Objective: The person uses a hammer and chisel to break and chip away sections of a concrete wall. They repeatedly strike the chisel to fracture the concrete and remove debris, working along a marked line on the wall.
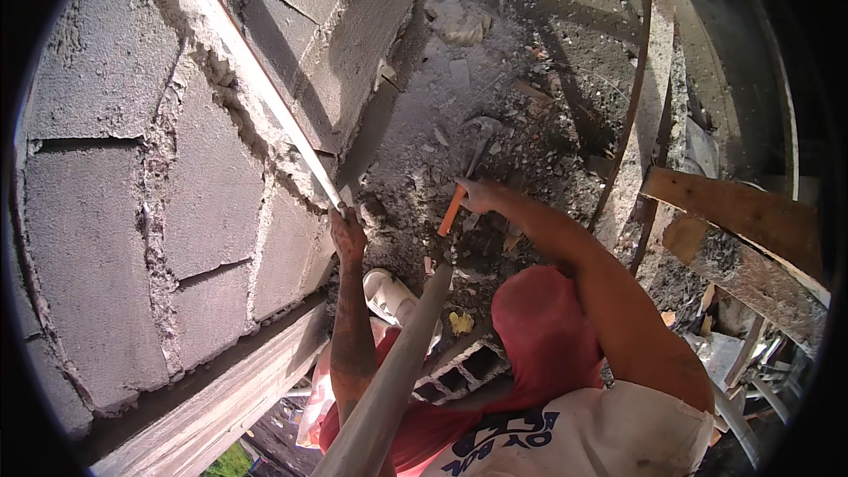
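Note:
My left hand (348,236) is closed around the lower end of a long pale pipe or bar (268,89). That bar slants up to the upper left along a rough, broken groove (225,76) in the concrete block wall (209,199). To the right, my right hand (478,195) grips a hammer with an orange handle (452,211); its metal head (482,124) points away from me over the rubble. A raised knee in red cloth (546,318) is below my right forearm, and a light-coloured shoe (387,295) rests near my left forearm.
A thick round pole (404,371) rises close before me. Hollow block (457,377) lies beside my leg. Broken mortar and a pale lump (459,21) cover the ground ahead. Wooden boards (729,212) jut in at right, near a long curved strip (633,99). A ledge (218,397) runs below the wall.

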Motion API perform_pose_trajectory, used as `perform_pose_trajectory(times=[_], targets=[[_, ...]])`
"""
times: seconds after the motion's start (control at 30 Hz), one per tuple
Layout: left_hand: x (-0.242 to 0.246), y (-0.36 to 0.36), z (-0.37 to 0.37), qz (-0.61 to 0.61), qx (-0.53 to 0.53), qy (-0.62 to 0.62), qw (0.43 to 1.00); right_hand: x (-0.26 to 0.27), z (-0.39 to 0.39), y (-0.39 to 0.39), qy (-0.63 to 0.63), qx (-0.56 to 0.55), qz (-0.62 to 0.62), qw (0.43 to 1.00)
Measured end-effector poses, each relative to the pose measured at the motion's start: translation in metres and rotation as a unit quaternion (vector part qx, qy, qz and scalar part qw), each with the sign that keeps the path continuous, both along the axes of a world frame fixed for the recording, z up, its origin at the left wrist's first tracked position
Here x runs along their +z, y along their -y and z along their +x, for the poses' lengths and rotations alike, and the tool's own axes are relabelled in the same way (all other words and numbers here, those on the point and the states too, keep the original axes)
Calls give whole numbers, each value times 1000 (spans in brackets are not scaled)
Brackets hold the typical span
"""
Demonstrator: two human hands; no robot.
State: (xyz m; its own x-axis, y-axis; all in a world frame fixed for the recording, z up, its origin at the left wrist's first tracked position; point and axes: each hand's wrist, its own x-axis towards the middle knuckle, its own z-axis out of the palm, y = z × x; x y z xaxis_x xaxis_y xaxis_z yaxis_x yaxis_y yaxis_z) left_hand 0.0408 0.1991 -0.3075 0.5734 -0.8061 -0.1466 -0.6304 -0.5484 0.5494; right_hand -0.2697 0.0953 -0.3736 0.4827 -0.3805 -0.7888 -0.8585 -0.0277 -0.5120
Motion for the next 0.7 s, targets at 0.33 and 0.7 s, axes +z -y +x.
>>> perform_pose_trajectory(times=[0.33, 0.7], targets=[[60, 17, -43, 5, -196, -63, 979, -18, 12, 5, -91, 45, -101, 990], [3, 41, -92, 71, -261, -346, 898, 40, -59, 21, -229, 90, -150, 958]])
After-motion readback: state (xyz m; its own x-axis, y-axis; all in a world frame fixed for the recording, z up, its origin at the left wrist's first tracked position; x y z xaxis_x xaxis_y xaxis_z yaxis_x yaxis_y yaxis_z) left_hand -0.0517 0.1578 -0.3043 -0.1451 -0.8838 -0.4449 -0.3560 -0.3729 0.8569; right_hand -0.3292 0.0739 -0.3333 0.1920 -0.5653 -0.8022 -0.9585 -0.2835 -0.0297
